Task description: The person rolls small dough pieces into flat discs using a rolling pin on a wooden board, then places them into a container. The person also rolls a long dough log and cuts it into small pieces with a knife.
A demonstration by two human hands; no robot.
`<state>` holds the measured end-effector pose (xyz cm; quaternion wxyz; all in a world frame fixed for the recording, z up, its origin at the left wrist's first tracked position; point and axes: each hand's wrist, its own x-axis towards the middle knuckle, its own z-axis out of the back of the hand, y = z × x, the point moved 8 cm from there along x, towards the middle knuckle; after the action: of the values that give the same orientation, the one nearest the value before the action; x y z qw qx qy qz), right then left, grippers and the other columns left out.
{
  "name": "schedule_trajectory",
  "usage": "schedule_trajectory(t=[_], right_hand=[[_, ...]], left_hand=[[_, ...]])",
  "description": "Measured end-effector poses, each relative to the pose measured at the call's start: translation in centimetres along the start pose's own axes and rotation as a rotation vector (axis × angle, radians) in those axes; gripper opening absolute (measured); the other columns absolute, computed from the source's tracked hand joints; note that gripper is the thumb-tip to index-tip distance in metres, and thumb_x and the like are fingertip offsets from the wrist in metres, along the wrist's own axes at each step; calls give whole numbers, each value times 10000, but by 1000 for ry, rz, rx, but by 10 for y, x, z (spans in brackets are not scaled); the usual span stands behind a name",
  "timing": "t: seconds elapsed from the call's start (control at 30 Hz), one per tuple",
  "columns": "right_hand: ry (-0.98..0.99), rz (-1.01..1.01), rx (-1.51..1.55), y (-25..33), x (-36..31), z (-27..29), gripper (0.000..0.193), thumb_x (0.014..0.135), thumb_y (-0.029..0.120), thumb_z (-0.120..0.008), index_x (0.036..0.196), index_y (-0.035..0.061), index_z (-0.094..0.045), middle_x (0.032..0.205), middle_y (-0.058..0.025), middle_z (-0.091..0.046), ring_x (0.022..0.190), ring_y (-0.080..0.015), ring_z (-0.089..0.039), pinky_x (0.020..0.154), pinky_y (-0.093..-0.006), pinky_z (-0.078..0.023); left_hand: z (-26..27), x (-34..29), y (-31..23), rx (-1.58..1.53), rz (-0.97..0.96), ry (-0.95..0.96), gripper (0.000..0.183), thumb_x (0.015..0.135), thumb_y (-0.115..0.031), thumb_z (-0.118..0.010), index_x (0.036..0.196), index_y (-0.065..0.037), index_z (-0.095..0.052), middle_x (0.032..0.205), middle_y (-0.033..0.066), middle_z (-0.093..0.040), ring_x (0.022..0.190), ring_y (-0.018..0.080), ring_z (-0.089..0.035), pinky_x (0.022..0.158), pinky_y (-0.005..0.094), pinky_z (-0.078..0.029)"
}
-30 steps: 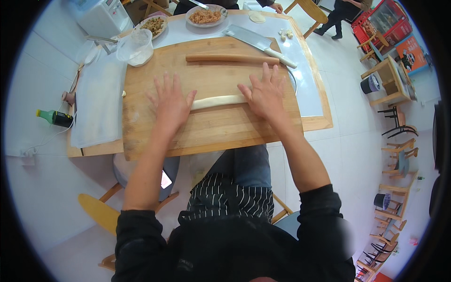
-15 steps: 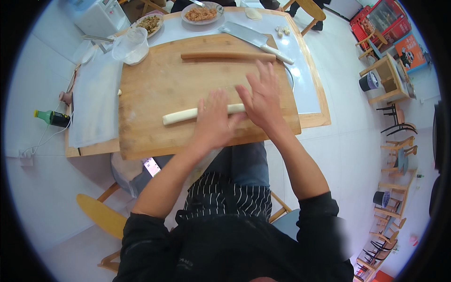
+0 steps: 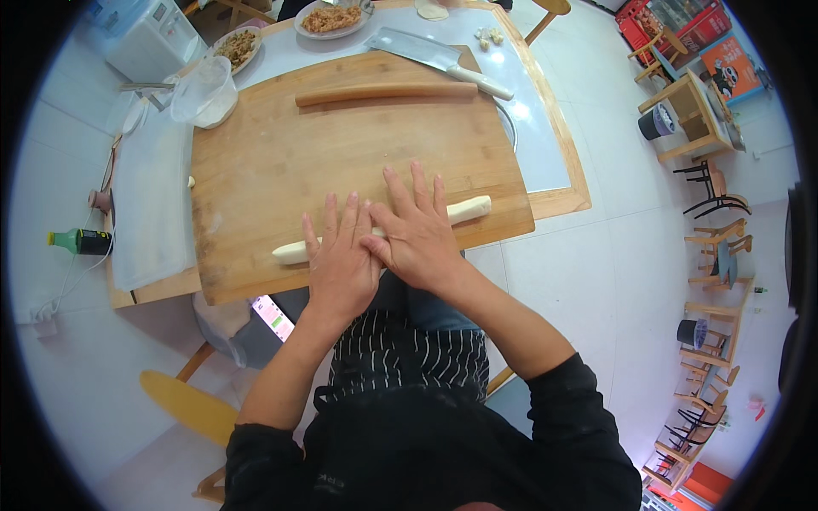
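Observation:
A pale dough rope (image 3: 470,209) lies across the near part of a wooden board (image 3: 256,170). Flat on the rope's middle rests my left hand (image 3: 342,268), its fingers stretched out and pointing away from me. My right hand (image 3: 417,234) presses on the rope just to the right, fingers spread, its thumb touching the left hand. Both ends of the rope show beyond my hands, while its middle is hidden under them. Farther back on the board lies a wooden rolling pin (image 3: 388,93). Behind it a cleaver (image 3: 426,53) with a white handle reaches over the board's far right edge.
A plastic tub (image 3: 205,95) with white powder stands at the board's far left corner. Beyond are a plate of chopped filling (image 3: 239,48) and a bowl of orange-brown filling (image 3: 332,19). A translucent sheet (image 3: 153,204) covers the table's left side. Garlic cloves (image 3: 490,37) lie at the far right.
Both hands have come down nearer to me, flat onto the dough rope, and the right hand has dropped beside the left. The rope has shifted nearer and looks longer. The whole view has shifted slightly.

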<state>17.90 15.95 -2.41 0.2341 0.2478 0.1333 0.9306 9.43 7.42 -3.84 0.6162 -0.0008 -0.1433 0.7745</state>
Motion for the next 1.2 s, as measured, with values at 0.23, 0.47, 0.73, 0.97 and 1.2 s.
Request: schedule_trajectory(t=[0.23,0.47,0.73,0.97,1.2], right_hand=[[9,-204,-137,-54,74,-32,541,1013,558,-582,1256,97,-726,1671,-277,-365,1562,-573,-214,1215,-762,-172],[108,-153,-124,-20,33,-4,477,993,508,-644,1222,97,-726,1674,-278,-348,1555,-579,-223,1204,-770,-182],[1,-148,-190,-38,60,-12,528,991,558,-633,1252,109,-724,1635,-276,-409,1508,-582,-302,1181,-774,-229],[17,-157,-156,-34,47,-6,531,995,567,-626,1247,108,-716,1659,-293,-358,1521,-603,-259,1201,-771,-190],[224,-207,-240,-45,47,-21,548,1003,571,-617,1267,99,-707,1633,-298,-396,1505,-597,-291,1190,-776,-203]], left_hand=[[-5,70,46,53,134,-78,631,1048,-331,-530,1600,-37,-438,1667,217,-400,1600,472,-221,1206,797,-127],[12,25,12,68,51,-56,634,1045,-347,-544,1577,-11,-462,1672,219,-388,1604,476,-202,1198,807,-124],[8,55,33,85,144,-39,652,1045,-353,-532,1596,-17,-445,1702,216,-343,1613,469,-177,1200,811,-91],[9,50,29,90,158,-29,681,1049,-404,-533,1614,-37,-432,1701,218,-347,1618,463,-165,1211,801,-70],[2,43,32,112,110,126,659,1064,-415,-517,1623,-78,-425,1714,215,-321,1615,476,-166,1203,805,-102]])
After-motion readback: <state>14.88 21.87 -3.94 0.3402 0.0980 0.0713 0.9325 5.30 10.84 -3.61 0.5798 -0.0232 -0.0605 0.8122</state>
